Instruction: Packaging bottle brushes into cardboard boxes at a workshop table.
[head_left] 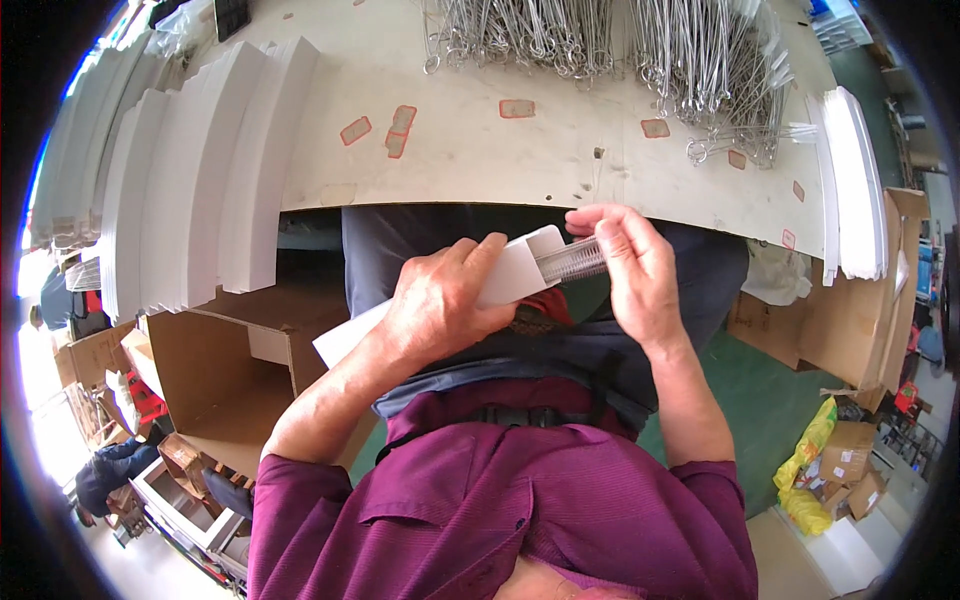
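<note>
Below the pale table [470, 150] edge, our left hand [440, 305] grips the long white cardboard sleeve [500, 280] while our right hand [630, 265] pinches the silvery wire bundle [575, 260], best fed in straight.

A white sleeve [500, 280] holds a silvery bundle [572, 260], above a magenta shirt [500, 500], beside brown cartons [230, 370] and a green floor [770, 400].
</note>
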